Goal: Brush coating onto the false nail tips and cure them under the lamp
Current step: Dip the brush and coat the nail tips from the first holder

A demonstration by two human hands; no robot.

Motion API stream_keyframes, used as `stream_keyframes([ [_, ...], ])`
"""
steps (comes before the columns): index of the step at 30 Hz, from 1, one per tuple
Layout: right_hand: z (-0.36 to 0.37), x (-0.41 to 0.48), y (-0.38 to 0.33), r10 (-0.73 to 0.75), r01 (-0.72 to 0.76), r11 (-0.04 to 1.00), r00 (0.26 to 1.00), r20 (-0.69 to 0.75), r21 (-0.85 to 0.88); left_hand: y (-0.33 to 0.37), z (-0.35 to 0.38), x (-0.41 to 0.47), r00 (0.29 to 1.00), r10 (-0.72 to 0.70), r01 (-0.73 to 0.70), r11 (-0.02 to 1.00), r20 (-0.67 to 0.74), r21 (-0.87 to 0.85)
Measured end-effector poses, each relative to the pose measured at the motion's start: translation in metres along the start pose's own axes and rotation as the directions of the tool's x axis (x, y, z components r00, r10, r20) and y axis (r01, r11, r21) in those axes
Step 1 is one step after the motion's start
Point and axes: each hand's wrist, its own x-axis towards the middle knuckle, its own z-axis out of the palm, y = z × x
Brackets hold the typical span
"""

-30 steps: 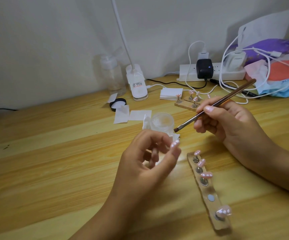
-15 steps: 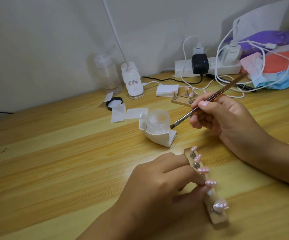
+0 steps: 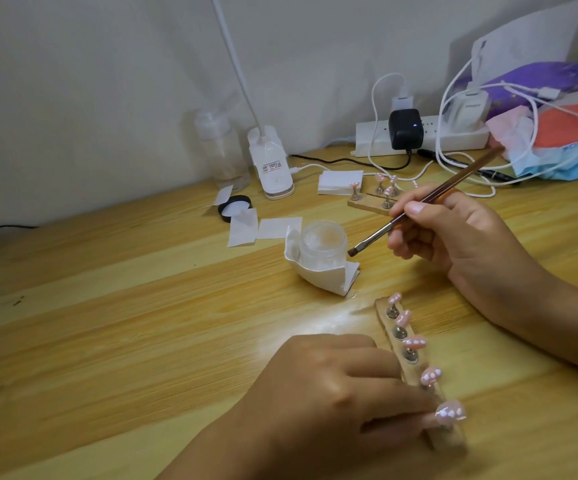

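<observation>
"Where the left hand [image 3: 332, 393] curls nearest, what does it hold?"
"It pinches the closest nail tip [image 3: 450, 412] on the wooden strip [image 3: 450, 441], with four more tips lined up beyond it."
"And the right hand [image 3: 454, 237]?"
"It grips a brush [image 3: 454, 181], bristles just beside the jar [image 3: 322, 244]; the lamp [image 3: 270, 168] stands farther off."

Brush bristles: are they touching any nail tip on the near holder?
Apart. The head view shows the brush bristles up beside the jar, with bare table between them and the closest nail tip on the holder.
</observation>
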Motion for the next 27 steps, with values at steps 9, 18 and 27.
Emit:
stream_keyframes([
  [9, 0.000, -0.002, 0.001, -0.045, 0.045, 0.998, 0.999, 0.003, -0.048, 0.007, 0.010, -0.001, 0.995, 0.094, -0.083, 0.975, -0.043, 0.207],
  [18, -0.001, -0.003, 0.000, -0.043, 0.043, 0.998, 0.999, -0.008, -0.045, 0.012, 0.016, -0.001, 0.994, 0.075, -0.064, 0.987, -0.074, 0.146],
  [27, -0.005, 0.001, 0.006, -0.096, 0.095, 0.994, 0.995, -0.025, -0.061, 0.008, 0.003, 0.003, 0.937, -0.169, 0.077, 0.953, -0.305, -0.293],
])
